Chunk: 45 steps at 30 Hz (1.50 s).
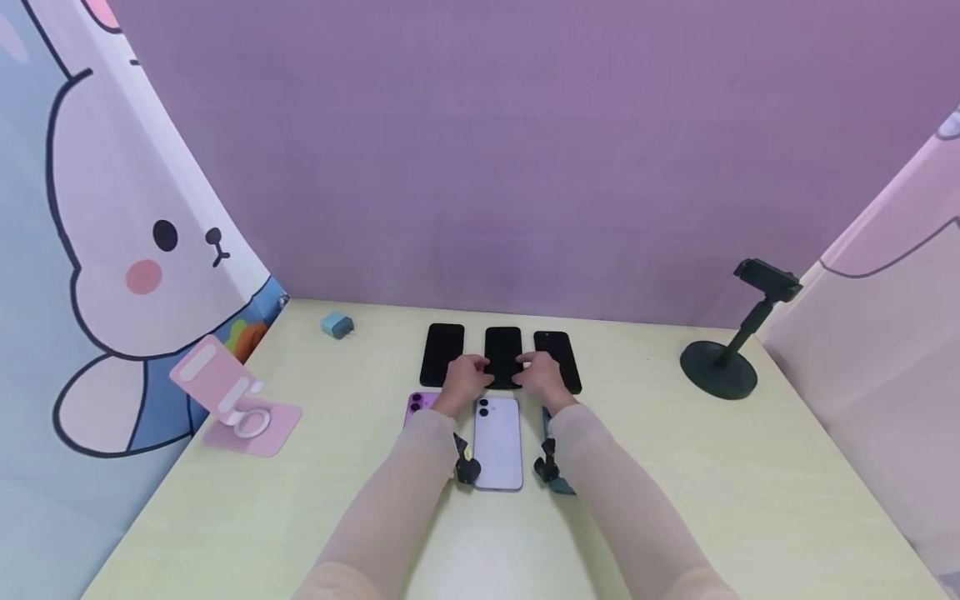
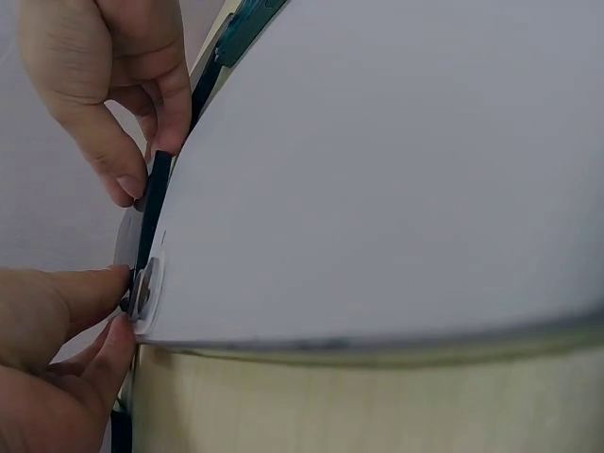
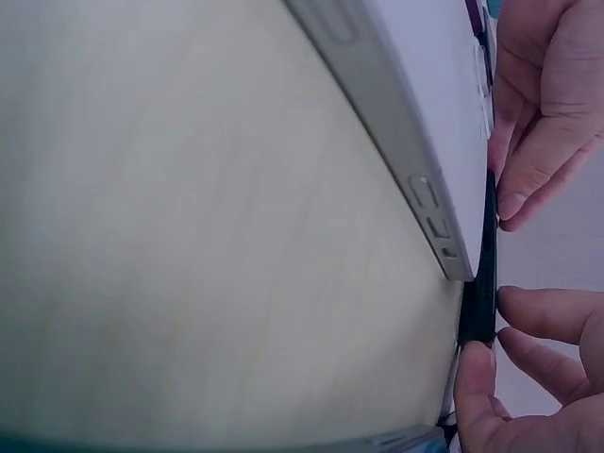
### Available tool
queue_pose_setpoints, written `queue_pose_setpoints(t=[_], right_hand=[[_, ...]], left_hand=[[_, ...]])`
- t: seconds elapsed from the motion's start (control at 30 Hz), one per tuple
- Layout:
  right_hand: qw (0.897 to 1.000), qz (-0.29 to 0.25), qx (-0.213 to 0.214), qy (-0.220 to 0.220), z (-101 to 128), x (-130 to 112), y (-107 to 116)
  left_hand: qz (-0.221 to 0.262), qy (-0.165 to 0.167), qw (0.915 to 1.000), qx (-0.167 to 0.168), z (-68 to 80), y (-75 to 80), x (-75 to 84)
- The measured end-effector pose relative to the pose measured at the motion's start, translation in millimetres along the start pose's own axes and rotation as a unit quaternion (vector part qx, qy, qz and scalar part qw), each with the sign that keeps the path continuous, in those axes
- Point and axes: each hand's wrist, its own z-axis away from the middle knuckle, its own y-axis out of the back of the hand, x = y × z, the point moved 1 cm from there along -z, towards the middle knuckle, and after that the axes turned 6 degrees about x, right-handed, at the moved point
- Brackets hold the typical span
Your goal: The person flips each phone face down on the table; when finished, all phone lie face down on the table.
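Nearest on the pale yellow tabletop (image 1: 675, 500) lies a white phone (image 1: 498, 442), back up, between the two sleeved forearms. A purple phone (image 1: 417, 403) shows just to its left, mostly hidden under the left arm, and a dark teal phone (image 1: 557, 482) lies under the right arm.

Just beyond the white phone, both hands meet at the middle black phone (image 1: 503, 354), which lies face up in a row of three. The left hand (image 1: 465, 382) pinches its near left edge with curled fingers (image 2: 94, 293); the right hand (image 1: 542, 377) pinches its near right edge, fingers (image 3: 552, 316) and thumb closed on the thin dark rim. The left black phone (image 1: 442, 350) and the right black phone (image 1: 557, 354) lie just beside it.

Farther left stand a pink phone stand (image 1: 228, 400) and a small blue charger (image 1: 337, 325); to the right, a black round-based holder (image 1: 723, 358). Behind all is the purple backdrop (image 1: 487, 150)
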Motion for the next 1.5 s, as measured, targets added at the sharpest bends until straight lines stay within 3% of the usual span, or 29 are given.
queue_pose_setpoints(t=[0.23, 0.37, 0.5, 0.73, 0.93, 1.17, 1.33, 1.5], right_hand=[[0.999, -0.047, -0.011, -0.012, -0.9, 3.7, 2.3], [0.994, -0.107, -0.027, -0.015, -2.5, 7.2, 3.7], [0.983, -0.181, -0.038, -0.018, -3.5, 9.6, 6.0], [0.947, -0.316, -0.046, -0.026, -6.9, 11.0, 7.6], [0.939, -0.332, -0.081, -0.031, -5.6, 10.8, 11.6], [0.932, -0.346, -0.113, -0.006, -1.0, 8.7, 15.2], [0.931, -0.349, -0.112, 0.005, -1.6, 9.9, 15.2], [0.931, -0.348, -0.109, 0.009, -2.0, 10.3, 15.5]], left_hand=[[-0.006, -0.001, 1.0000, -0.006, -0.8, 1.7, -0.3], [-0.016, -0.015, 0.9997, -0.010, -1.8, 1.8, 0.2], [-0.021, -0.029, 0.9993, -0.011, -1.8, -0.7, 1.9], [0.006, -0.072, 0.9974, 0.000, 0.1, -4.4, 8.7], [0.065, -0.088, 0.9940, -0.006, 2.1, -9.6, 11.6], [0.136, -0.043, 0.9898, -0.011, 5.5, -14.7, 16.9], [0.196, -0.002, 0.9804, -0.018, 6.1, -19.4, 19.0], [0.236, 0.015, 0.9715, -0.023, 6.1, -22.0, 18.9]])
